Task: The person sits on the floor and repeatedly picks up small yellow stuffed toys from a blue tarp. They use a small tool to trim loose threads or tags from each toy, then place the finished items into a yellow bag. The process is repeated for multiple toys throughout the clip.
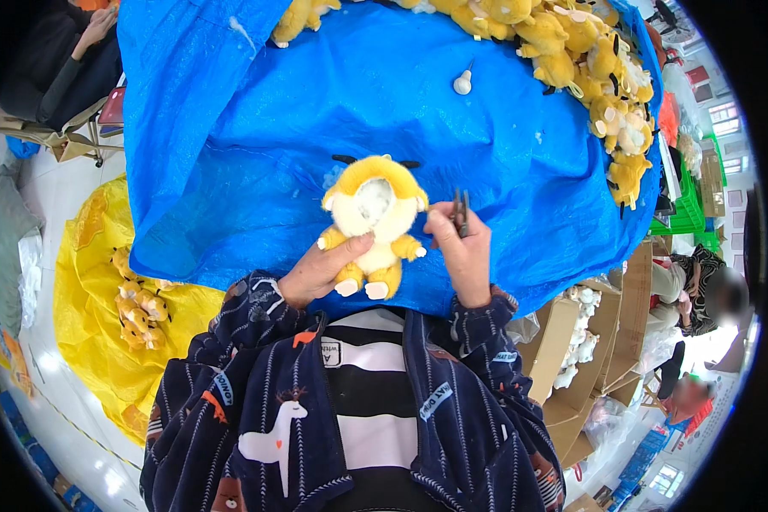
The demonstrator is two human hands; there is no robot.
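A yellow and cream plush toy (386,247) faces up over the blue sheet, its head toward the far side. Where its face would be there is an oval opening with white stuffing (373,203) showing. My left hand (322,266) is closed on the toy's body, the thumb lying across its chest. Beside the toy's head, my right hand (463,256) grips a small dark two-pronged tool (462,213), whose prongs point away from me. Its exact kind is too small to make out. The fingertips of that hand are close to the toy's right-side ear.
The blue sheet (273,205) spreads before me, with more yellow plush toys (610,111) heaped along its far right edge. A white bulb-shaped thing with a thin spike (462,83) lies on it. Left is a yellow sheet (179,324) with toys; right, cardboard boxes (550,341). Other people sit nearby.
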